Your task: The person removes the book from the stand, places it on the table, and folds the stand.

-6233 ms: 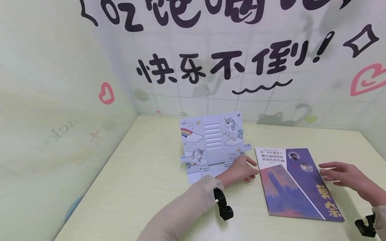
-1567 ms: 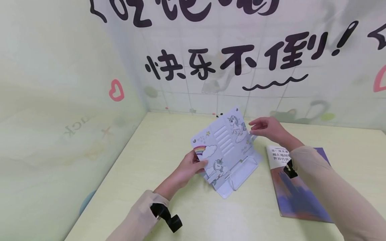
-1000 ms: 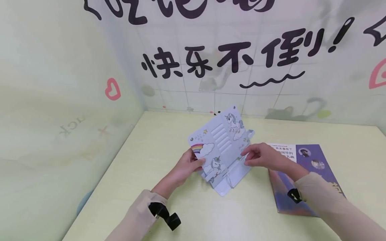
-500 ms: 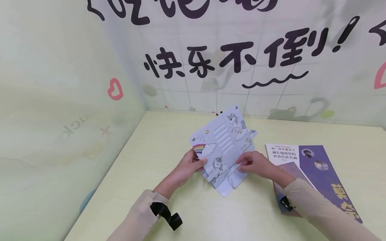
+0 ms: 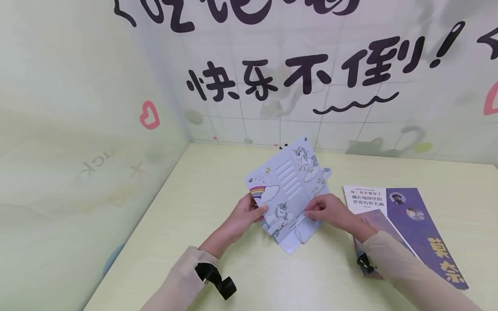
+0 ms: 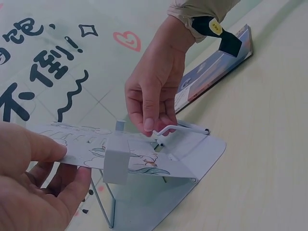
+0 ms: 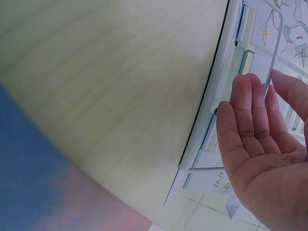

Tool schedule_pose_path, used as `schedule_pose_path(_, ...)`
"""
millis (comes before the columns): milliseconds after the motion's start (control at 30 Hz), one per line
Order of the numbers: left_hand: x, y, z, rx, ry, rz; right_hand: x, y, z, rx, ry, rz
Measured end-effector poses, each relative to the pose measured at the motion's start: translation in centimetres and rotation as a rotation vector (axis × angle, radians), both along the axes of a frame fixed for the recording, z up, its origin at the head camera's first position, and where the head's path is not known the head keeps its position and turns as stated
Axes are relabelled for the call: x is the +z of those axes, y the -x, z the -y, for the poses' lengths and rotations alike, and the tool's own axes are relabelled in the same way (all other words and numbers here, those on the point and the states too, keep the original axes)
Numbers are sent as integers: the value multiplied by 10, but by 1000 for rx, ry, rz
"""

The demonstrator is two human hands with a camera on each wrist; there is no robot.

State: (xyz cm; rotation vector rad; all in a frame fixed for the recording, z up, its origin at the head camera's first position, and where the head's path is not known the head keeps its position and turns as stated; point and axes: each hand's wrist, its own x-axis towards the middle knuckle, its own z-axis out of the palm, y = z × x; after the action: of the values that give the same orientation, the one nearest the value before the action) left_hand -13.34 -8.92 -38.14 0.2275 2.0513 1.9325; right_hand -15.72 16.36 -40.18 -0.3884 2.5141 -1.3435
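A pale lilac book stand (image 5: 285, 179) with unicorns, clouds and a rainbow stands turned at an angle on the table, its panel leaning back. My left hand (image 5: 240, 217) grips the panel's left edge, thumb on the printed face and fingers behind it. At the panel's foot, my right hand (image 5: 328, 211) pinches the white wire page holder (image 7: 277, 45) between thumb and forefinger. The left wrist view shows that wire bar raised over the base plate (image 6: 207, 151), with a folded side clip (image 6: 116, 161) nearer the camera. The stand's rear wire leg (image 6: 103, 197) props the panel from behind.
A purple and white book (image 5: 418, 229) lies flat on the table to the right, partly under the right forearm. The pale wooden table (image 5: 186, 190) meets a printed wall (image 5: 249, 129) at the back and another on the left.
The stand has been turned at an angle, and my left hand has taken its left edge. My right hand has moved from beside the book to the stand's right clip, then down to the wire.
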Motion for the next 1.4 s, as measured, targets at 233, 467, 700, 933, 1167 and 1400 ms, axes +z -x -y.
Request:
schedule_pose_path(233,0,-1,-1,5,6,-1,1,-2,0,-3,23,-3)
schedule_pose_path(467,1,-8,-7,-4,-26,36,-2,0,-5,-8,31,-26)
schedule_pose_path(700,1,-14,-16,-26,-53,55,0,1,-10,-40,13,-20)
schedule_pose_path(933,-1,-22,-25,-34,-63,57,2,-1,-12,-57,36,-17)
schedule_pose_path(1167,-6,-28,-36,-11,-128,55,2,0,-14,-75,8,-67)
schedule_pose_path(1400,-9,-32,-49,-1,-202,68,2,3,-17,-91,-17,-62)
